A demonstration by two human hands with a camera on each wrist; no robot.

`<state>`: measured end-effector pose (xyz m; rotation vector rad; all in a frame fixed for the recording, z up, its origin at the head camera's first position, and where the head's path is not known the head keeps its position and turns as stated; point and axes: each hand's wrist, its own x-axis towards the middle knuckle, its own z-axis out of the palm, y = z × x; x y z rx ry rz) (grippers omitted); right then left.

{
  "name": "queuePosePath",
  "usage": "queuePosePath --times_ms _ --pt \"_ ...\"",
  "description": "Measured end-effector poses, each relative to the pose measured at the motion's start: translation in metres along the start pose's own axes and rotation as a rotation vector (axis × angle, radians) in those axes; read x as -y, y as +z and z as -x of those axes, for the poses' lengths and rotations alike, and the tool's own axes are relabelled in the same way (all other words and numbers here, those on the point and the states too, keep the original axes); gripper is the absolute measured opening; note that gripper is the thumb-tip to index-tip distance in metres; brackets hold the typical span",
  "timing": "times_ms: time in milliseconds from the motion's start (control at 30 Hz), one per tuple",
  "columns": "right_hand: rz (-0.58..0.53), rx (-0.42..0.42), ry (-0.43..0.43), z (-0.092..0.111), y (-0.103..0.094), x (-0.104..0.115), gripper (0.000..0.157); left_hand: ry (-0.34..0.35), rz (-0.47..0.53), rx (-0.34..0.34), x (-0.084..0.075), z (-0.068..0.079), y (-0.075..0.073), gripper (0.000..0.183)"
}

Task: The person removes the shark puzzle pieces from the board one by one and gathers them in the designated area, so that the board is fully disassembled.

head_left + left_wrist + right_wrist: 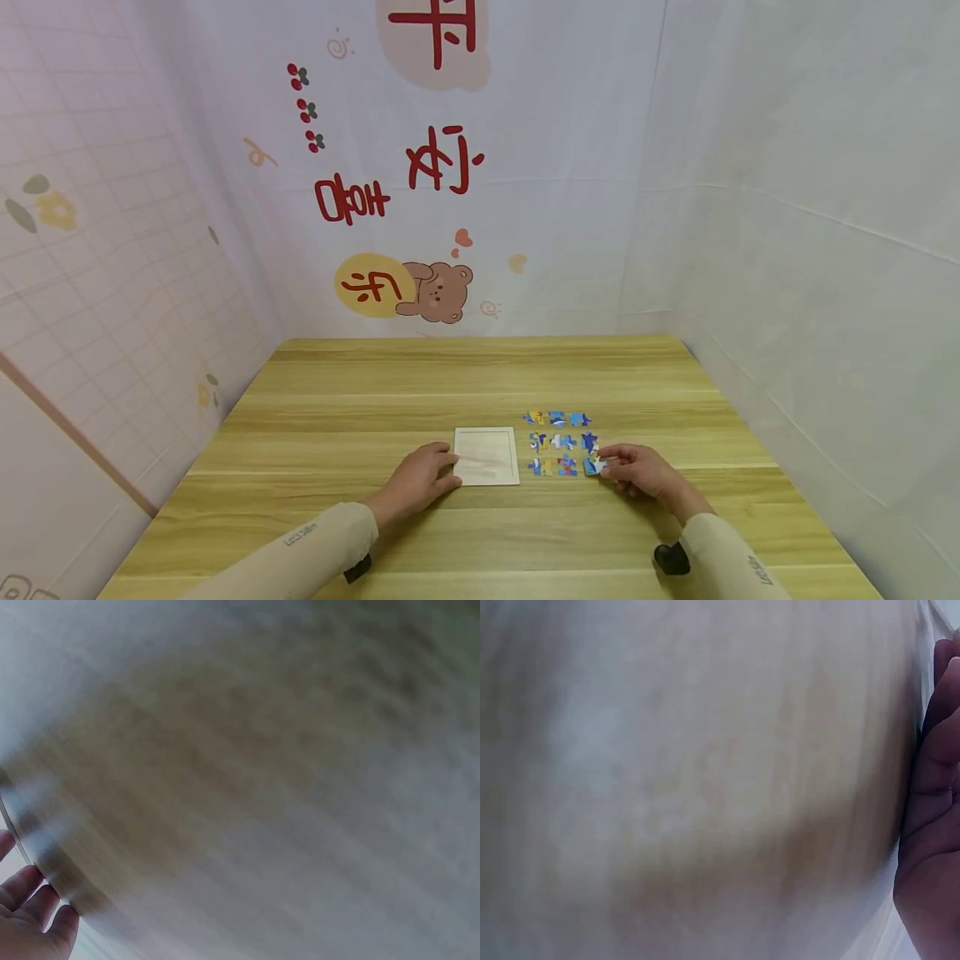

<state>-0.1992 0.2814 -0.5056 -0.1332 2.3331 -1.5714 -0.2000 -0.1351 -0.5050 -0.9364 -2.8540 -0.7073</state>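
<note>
A square white puzzle tray (487,457) lies flat on the table in the head view. My left hand (420,482) is at its left edge, fingertips touching the rim, fingers relaxed. To the right of the tray, jigsaw pieces (562,442) in blue, yellow and white are laid out in three rows, apart from one another. At the lower right of these, my right hand (637,471) pinches a blue-and-white puzzle piece (592,466) between thumb and fingers. Only the fingers of the left hand (37,915) and the side of the right hand (934,802) appear in the wrist views.
The wooden table (360,375) extends around the tray and pieces. White cloth walls with printed characters and a cartoon bear (442,292) stand behind it and at both sides. Dark wrist devices (671,559) sit under the sleeves.
</note>
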Motion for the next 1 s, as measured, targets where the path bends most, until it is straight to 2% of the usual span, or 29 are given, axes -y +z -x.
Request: queuePosePath --times_ms 133,367,600,1000 --pt "0.049 -0.019 0.007 0.0000 0.0023 0.0011 0.042 -0.002 -0.001 0.001 -0.0006 -0.0007 0.0002 0.038" --pt "0.070 -0.069 0.061 0.0021 0.0035 0.0016 0.038 -0.005 0.009 0.012 -0.0027 -0.0019 0.0004 0.039" --pt "0.093 -0.059 0.021 0.0036 0.0021 0.0009 0.041 -0.008 0.015 0.019 -0.0045 -0.0036 0.0001 0.040" --pt "0.069 -0.101 0.039 0.0029 0.0022 -0.0003 0.045 -0.012 0.030 0.013 -0.0021 -0.0019 0.0015 0.040"
